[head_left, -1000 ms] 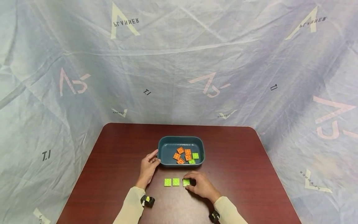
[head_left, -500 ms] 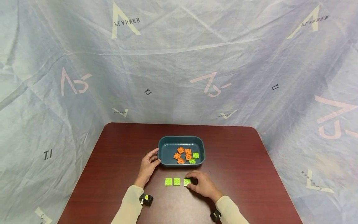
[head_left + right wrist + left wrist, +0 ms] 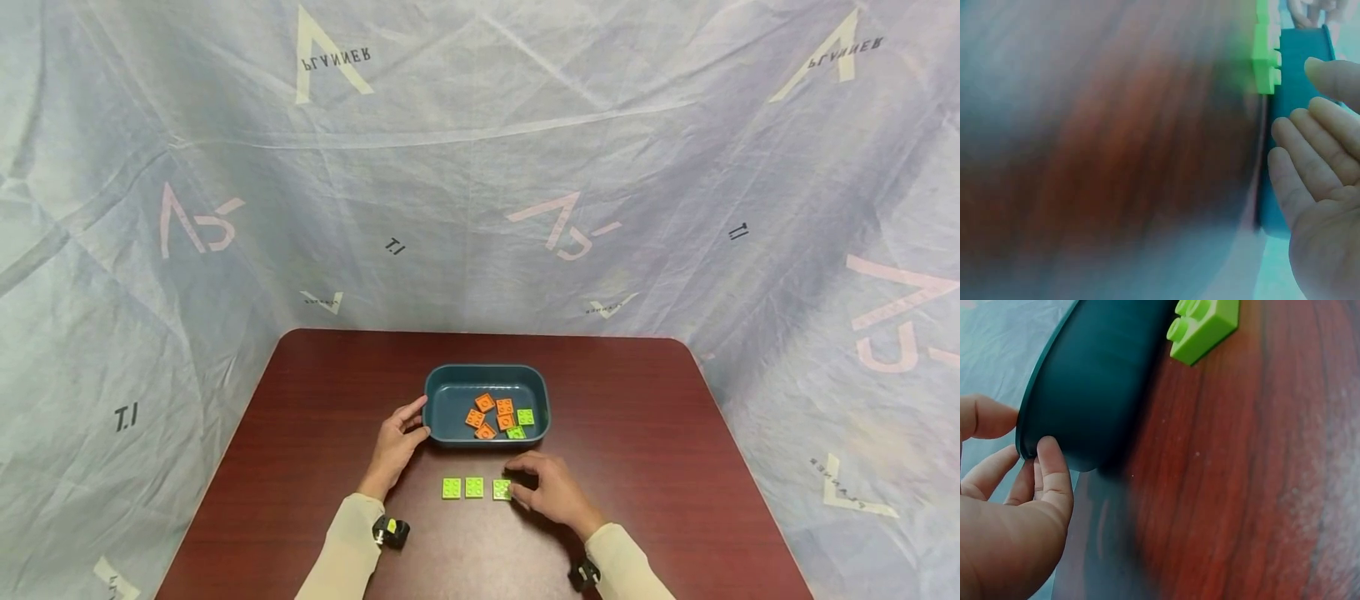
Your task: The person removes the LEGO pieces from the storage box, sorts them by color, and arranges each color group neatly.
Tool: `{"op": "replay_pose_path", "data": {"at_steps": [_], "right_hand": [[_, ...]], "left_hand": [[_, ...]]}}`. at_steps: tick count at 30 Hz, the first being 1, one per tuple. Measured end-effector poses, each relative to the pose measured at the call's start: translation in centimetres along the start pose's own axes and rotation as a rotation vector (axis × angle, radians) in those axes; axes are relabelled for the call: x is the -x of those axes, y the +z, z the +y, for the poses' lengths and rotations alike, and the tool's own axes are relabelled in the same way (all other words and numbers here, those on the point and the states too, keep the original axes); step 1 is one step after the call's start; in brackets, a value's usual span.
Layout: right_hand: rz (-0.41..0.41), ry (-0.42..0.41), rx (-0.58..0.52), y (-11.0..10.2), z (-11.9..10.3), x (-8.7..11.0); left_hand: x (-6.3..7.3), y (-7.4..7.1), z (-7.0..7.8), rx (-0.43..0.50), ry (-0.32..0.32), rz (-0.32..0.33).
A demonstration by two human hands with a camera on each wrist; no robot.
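From my end, L hand point(image 3: 396, 450) has the L side of the teal tray point(image 3: 448, 421) pinched, thumb on the outer wall, fingertips at the rim. R hand point(image 3: 551, 492) grasps nothing afaict: fingers loose, fairly straight, thumb by the right-hand green 2x2 toy brick point(image 3: 501, 490).

That brick sits flat on the table point(image 3: 337, 392), studs up, in line w/ the middle green brick point(image 3: 474, 487) and the left-hand green brick point(image 3: 451, 488); bigger gap on its side of the row. Tray's just beyond, holding 5 orange bricks point(image 3: 475, 417) + 2 green ones point(image 3: 525, 417).

Handling, my guess: bricks are light, stiff plastic, hard to break, a bit slick on the smooth tabletop, so a stray nudge cd slide one. I'd pinch opp. side walls, thumb vs. index, low force. Tray's prob. light & rigid too; best hold is rim + wall, as L hand has it.

Head cam alone gives tray contents + full row, but thumb looks to overlap the brick's edge there. R wrist cam has the thumb tip clear of the green plastic. L wrist cam shows the thumb pad on the outer wall, which head cam can't resolve.
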State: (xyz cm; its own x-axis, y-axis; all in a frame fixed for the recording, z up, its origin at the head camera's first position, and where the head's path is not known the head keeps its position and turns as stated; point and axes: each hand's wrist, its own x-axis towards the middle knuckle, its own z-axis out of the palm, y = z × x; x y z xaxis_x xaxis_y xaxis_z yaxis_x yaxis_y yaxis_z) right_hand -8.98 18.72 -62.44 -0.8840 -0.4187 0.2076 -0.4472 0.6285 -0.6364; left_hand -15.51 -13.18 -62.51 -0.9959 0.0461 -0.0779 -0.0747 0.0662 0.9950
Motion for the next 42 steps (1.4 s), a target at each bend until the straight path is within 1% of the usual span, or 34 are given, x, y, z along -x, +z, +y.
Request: {"op": "replay_pose_path", "data": {"at_steps": [3,7,10,15,20,27,29,32,37,42], "right_hand": [[0.027,-0.01,-0.015,-0.6,-0.3,-0.1],[0.053,-0.007,-0.05,-1.7,-0.8,-0.5],[0.06,-0.007,-0.122,-2.7,-1.2,-0.9],[0.061,-0.01,-0.228,-4.3,-2.1,-2.1],[0.069,-0.002,-0.178,-5.4,-2.1,-3.9],[0.048,0.018,-0.173,-5.9,-0.9,-6.7],[0.042,0.034,-0.159,-5.9,-0.6,-7.4],[0.02,0.079,-0.153,-5.8,-0.4,-8.3],[-0.025,0.13,-0.174,-5.5,0.1,-9.5],[-0.058,0.161,-0.151,-4.9,0.6,-10.5]], "left_hand": [[0.1,0.0,0.1,0.006,0.0,-0.003],[0.2,0.1,0.4,0.012,-0.023,0.002],[0.1,0.2,0.4,0.018,-0.024,0.0],[-0.2,-0.1,0.0,0.038,0.004,-0.019],[-0.3,-0.1,0.0,0.032,0.008,-0.017],[-0.4,0.2,-0.1,0.047,0.022,-0.01],[-0.4,0.2,-0.1,0.051,0.022,-0.009],[-0.4,0.2,-0.1,0.06,0.023,-0.01],[-0.5,0.2,-0.1,0.085,0.011,-0.012],[-0.4,0.2,0.0,0.074,0.004,-0.012]]}}
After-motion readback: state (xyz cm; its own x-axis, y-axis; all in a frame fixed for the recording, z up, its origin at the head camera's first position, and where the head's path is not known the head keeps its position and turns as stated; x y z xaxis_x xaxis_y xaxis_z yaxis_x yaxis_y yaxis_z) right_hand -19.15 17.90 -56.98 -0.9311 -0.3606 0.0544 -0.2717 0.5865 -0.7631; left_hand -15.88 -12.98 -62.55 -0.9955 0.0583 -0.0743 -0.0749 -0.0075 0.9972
